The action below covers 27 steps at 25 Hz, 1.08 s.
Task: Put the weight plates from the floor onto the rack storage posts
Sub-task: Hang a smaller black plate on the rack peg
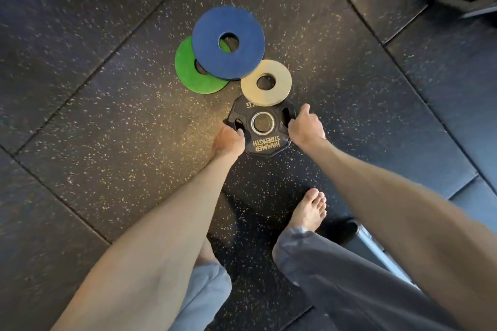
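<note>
Two-handed grip on the black Hammer Strength plate [266, 143]. The left hand [228, 140] curls its fingers into the plate's left grip slot; the right hand [306, 126] hooks the opposite slot, thumb over the rim, so both hands are closed on the plate. It lies flat on the speckled rubber floor [107, 142], not visibly lifted. It is probably rigid, dense and heavy for its size, and its rubbery coating should give good friction; the slots are the natural holds. A cream change plate [283, 86] overlaps the black plate's far rim and may slide off when it is raised. Beyond the cream plate, a blue plate [209, 43] lies partly over a green plate [188, 75]. A bare foot [309, 209] stands near the black plate's near side. No storage post is clearly visible.
</note>
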Each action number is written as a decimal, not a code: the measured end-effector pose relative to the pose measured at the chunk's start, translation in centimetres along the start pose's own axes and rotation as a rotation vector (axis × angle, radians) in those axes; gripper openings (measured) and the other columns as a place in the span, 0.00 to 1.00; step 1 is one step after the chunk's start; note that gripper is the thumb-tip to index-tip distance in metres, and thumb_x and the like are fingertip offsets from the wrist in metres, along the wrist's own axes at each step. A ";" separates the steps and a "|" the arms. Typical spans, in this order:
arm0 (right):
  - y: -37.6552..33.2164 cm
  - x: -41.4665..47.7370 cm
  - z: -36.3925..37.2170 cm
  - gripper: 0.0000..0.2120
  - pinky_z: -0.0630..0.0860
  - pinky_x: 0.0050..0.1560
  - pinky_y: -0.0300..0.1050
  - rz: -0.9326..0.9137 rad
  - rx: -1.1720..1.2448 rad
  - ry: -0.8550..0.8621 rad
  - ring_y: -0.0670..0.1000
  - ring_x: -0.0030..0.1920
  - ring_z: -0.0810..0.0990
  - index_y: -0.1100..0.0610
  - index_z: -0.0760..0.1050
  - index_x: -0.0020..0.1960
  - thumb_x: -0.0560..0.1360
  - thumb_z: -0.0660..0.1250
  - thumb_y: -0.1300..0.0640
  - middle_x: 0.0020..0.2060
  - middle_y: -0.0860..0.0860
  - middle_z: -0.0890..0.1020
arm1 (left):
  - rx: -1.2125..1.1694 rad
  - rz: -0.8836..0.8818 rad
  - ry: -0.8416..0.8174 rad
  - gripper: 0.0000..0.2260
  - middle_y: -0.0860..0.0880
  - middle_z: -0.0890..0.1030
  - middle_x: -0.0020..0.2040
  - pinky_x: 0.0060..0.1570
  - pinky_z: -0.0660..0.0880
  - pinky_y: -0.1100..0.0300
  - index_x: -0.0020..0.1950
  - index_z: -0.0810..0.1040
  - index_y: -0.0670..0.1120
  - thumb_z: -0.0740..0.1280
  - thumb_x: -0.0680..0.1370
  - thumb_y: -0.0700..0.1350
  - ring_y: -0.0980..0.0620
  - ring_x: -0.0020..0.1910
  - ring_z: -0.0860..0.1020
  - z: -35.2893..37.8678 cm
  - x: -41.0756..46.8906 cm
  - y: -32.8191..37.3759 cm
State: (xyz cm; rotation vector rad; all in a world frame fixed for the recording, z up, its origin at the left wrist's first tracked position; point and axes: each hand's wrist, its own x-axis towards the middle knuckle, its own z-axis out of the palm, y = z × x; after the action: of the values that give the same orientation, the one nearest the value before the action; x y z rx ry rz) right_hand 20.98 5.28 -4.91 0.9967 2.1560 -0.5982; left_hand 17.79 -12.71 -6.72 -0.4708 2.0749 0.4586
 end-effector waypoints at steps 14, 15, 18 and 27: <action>-0.4 -4.5 0.1 0.15 0.73 0.49 0.54 -0.069 -0.070 0.011 0.65 0.57 0.79 0.64 0.62 0.66 0.80 0.57 0.64 0.56 0.66 0.79 | 0.017 0.040 -0.071 0.10 0.43 0.79 0.44 0.18 0.72 0.63 0.64 0.70 0.41 0.59 0.84 0.42 0.48 0.27 0.80 -2.6 -4.4 -0.8; -0.3 -6.2 -0.6 0.16 0.74 0.52 0.55 -0.066 -0.064 0.005 0.65 0.58 0.79 0.65 0.61 0.67 0.80 0.57 0.64 0.57 0.66 0.79 | 0.042 0.043 -0.077 0.08 0.43 0.79 0.43 0.19 0.73 0.62 0.60 0.72 0.40 0.59 0.84 0.42 0.48 0.28 0.81 -3.3 -6.0 -1.0; -0.3 -12.3 -4.1 0.19 0.74 0.54 0.56 -0.059 0.024 0.009 0.65 0.58 0.78 0.65 0.59 0.69 0.80 0.59 0.64 0.56 0.65 0.79 | 0.019 0.041 -0.062 0.01 0.46 0.76 0.43 0.29 0.79 0.56 0.52 0.70 0.43 0.60 0.83 0.40 0.45 0.35 0.80 -6.3 -11.9 -0.6; -1.7 -31.6 -22.0 0.08 0.73 0.41 0.54 -0.019 0.445 0.278 0.64 0.50 0.82 0.58 0.60 0.58 0.84 0.55 0.55 0.50 0.61 0.82 | 0.029 0.323 0.123 0.16 0.41 0.77 0.55 0.48 0.71 0.51 0.66 0.66 0.39 0.59 0.83 0.48 0.43 0.50 0.76 -20.6 -34.9 8.1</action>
State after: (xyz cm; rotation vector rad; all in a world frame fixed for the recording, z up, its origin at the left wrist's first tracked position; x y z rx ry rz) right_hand 26.22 3.20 33.22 1.3616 2.3257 -1.0312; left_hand 16.40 -10.65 34.55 -0.1477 2.2838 0.5998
